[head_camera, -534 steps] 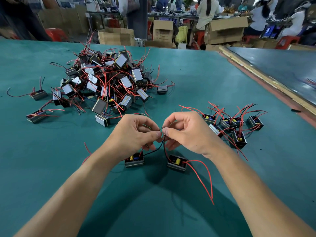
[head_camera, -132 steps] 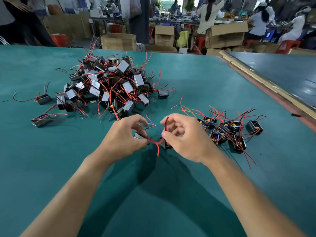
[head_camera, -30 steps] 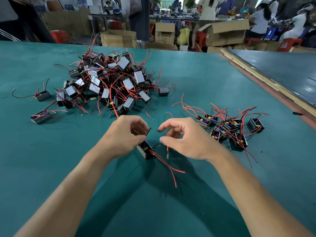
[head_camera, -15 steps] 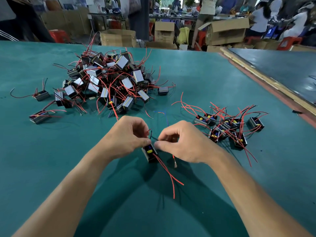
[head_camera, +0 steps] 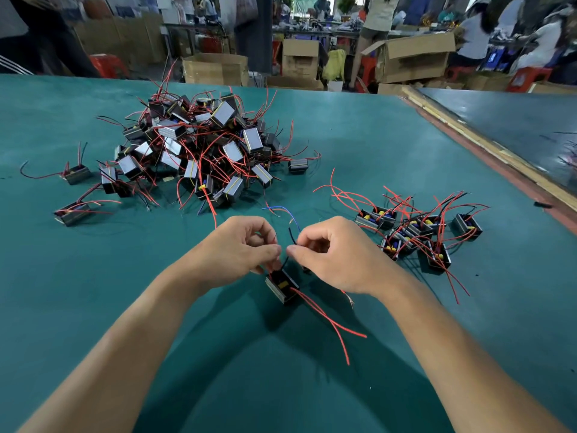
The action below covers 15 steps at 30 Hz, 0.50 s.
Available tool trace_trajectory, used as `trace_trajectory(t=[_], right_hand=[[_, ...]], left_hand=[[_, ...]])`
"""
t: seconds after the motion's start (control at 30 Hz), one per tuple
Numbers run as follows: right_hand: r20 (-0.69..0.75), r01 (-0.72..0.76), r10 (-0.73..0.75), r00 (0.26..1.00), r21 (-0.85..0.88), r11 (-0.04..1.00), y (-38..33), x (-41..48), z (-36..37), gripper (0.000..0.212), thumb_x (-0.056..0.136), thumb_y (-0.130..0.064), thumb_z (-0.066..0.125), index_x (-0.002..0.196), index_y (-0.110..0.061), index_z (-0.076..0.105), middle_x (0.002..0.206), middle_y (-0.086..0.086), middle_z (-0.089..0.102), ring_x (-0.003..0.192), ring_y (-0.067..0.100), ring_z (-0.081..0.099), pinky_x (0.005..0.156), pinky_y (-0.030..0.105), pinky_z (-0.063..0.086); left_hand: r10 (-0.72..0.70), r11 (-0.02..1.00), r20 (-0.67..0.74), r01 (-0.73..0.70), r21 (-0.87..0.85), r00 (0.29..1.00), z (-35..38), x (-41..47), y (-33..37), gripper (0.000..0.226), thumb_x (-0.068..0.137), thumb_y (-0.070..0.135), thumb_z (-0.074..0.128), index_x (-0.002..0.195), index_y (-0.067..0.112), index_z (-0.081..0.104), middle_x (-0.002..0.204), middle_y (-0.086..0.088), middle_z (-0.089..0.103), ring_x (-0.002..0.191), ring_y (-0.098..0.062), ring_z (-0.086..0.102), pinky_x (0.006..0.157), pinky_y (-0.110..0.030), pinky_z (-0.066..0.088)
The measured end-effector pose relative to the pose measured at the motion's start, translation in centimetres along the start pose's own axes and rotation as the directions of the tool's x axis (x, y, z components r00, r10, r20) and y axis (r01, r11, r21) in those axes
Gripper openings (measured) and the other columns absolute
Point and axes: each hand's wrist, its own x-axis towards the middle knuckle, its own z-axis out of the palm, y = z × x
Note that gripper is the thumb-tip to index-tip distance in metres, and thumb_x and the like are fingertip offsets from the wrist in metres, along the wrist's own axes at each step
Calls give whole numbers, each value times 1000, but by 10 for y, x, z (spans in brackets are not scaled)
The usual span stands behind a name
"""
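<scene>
Currently my left hand (head_camera: 237,250) and right hand (head_camera: 338,256) meet tip to tip, each thumb and forefinger pinched on the black wire (head_camera: 291,235) rising from the little box (head_camera: 282,285). The box rests on the table (head_camera: 93,307) at 6 o'clock of the pinch (freeing both hands, I judge). Its red wires (head_camera: 326,323) trail toward 5, clear of the work. The big pile (head_camera: 203,151) lies at 11 and a smaller group (head_camera: 415,232) at 3.

One separate module (head_camera: 282,284); one big heap (head_camera: 203,151) of them; one smaller cluster (head_camera: 418,232).
</scene>
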Motion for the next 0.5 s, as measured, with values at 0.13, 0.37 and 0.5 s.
trace_trajectory(t=[0.13, 0.37, 0.5], right_hand=[[-45, -7, 10, 999, 67, 998, 5, 1, 1, 17, 86, -24, 73, 73, -19, 64, 59, -17, 58, 43, 4, 42, 47, 11, 31], [-182, -1, 40, 982, 208, 978, 5, 6, 3, 12, 90, -21, 68, 78, -18, 67, 68, -6, 67, 52, 16, 55, 57, 27, 46], [-199, -5, 52, 979, 233, 972, 5, 6, 1, 11, 89, -18, 70, 78, -22, 69, 66, -12, 65, 52, 26, 61, 51, 17, 40]], left_hand=[[29, 999, -3, -29, 31, 1000, -2, -2, -1, 19, 81, -2, 73, 77, 8, 58, 69, -7, 66, 63, -18, 55, 68, -36, 44], [98, 995, -11, -98, -5, 995, -2, 0, -2, 16, 81, -4, 73, 77, 4, 61, 68, -7, 67, 63, -15, 59, 65, -24, 46], [92, 995, -6, -92, -39, 996, -2, -1, -1, 12, 82, 0, 74, 83, 5, 63, 73, -9, 75, 67, -15, 67, 72, -25, 51]])
